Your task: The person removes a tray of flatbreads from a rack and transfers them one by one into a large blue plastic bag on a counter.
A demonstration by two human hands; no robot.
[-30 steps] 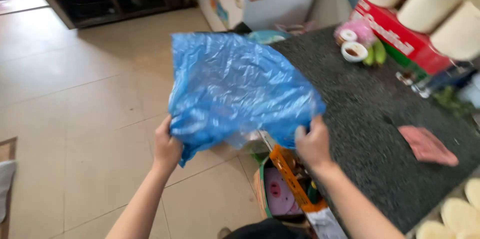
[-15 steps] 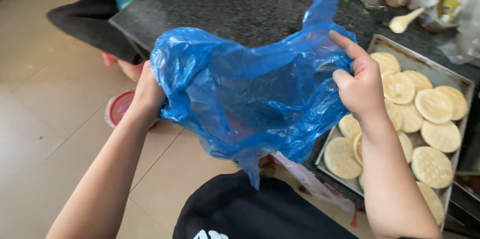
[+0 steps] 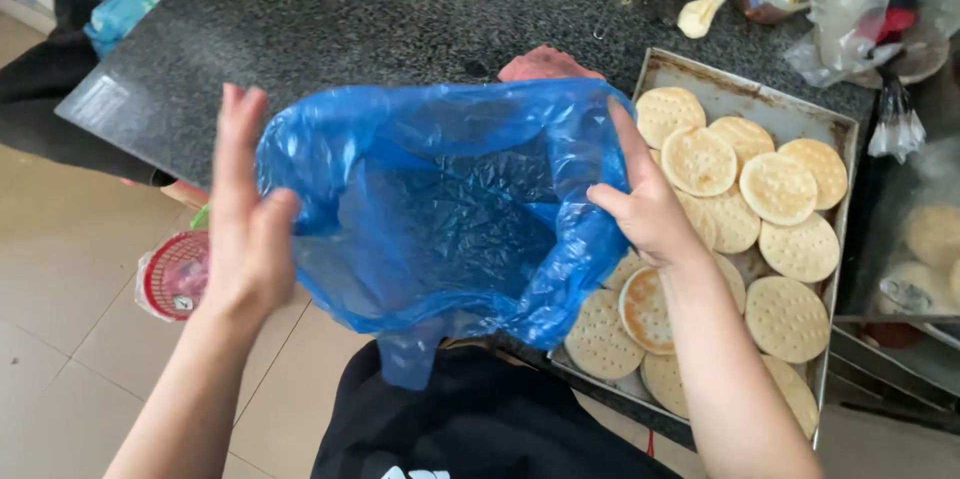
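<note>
A person's left hand and right hand each grip an edge of a blue plastic bag, holding its mouth spread above the dark counter, beside a metal tray of round flatbreads. Keeping both rims taut and level likely holds the opening wide.

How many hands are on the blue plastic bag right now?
2: the left hand grips the blue bag at its left rim, the right hand at its right rim. No other hands show.
</note>
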